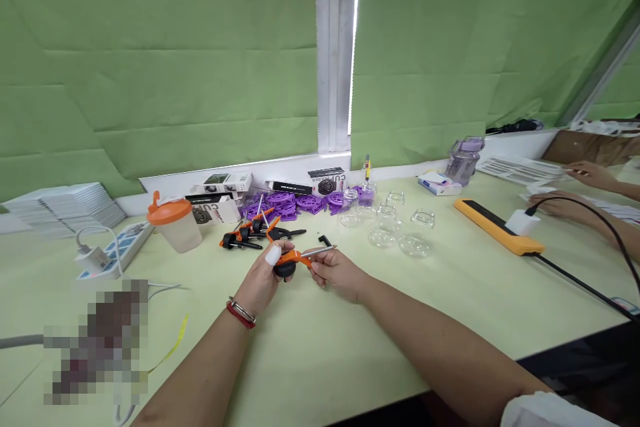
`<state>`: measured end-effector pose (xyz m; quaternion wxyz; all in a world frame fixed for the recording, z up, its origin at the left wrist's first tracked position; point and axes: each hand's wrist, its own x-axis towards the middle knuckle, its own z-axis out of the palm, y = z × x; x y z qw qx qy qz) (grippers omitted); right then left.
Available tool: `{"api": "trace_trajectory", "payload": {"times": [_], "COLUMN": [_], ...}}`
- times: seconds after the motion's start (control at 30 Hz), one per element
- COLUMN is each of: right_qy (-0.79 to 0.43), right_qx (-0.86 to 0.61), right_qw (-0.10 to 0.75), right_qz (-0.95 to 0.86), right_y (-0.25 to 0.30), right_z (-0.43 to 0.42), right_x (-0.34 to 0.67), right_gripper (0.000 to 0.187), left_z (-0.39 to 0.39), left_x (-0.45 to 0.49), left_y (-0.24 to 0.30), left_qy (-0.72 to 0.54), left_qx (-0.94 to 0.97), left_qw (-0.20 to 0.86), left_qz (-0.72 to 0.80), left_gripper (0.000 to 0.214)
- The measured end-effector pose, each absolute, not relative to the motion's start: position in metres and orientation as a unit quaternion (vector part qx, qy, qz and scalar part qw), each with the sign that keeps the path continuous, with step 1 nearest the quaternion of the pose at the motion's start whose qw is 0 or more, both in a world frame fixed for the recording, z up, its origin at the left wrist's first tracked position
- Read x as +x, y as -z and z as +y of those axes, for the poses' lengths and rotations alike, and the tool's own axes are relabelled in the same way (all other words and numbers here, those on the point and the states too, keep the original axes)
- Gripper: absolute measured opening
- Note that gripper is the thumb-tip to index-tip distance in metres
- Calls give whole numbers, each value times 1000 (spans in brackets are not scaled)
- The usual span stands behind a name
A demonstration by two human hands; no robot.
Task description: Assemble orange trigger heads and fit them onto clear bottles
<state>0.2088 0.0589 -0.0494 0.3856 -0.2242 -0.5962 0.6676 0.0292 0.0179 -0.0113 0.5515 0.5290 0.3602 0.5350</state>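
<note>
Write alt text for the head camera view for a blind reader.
Over a green table, the left hand grips an orange and black part while the right hand holds a thin metal tool at it. Behind lie more orange parts, purple pieces, clear glass cups and an orange-lidded cup; another person's hands rest at right.

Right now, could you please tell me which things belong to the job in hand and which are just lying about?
In hand: orange-and-black part in left hand; metal rod in right hand; matching parts.
Lying about: glass jars; purple pieces; orange-lidded cup; power strip.
</note>
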Motion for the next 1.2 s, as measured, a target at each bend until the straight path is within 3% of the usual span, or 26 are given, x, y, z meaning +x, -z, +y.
{"api": "trace_trajectory", "payload": {"times": [0.27,0.4,0.57,0.67,0.8,0.93,1.03,1.2], "right_qy": [-597,-286,70,163,195,186,120,-114], "right_qx": [-310,-345,-185,-118,-51,-9,-15,-199], "right_qw": [377,335,180,111,71,110,185,482], "right_qz": [-636,-829,-964,-973,-977,-976,-975,-846], "right_y": [51,57,45,35,33,38,32,-4], "right_z": [56,61,61,58,57,55,49,41], "right_x": [208,205,172,146,128,129,139,162], "right_gripper": [39,28,34,26,21,21,23,18], "left_z": [26,35,40,40,42,43,42,34], "left_x": [19,5,-7,-8,-9,-11,-10,1], "left_y": [7,6,7,8,11,12,9,6], "left_qy": [-586,-664,-699,-702,-708,-718,-719,-651], "left_qx": [462,400,362,364,360,353,349,334], "left_qw": [553,518,489,484,481,474,477,587], "left_qz": [371,362,375,374,370,368,365,346], "left_gripper": [23,19,16,16,16,15,16,20]}}
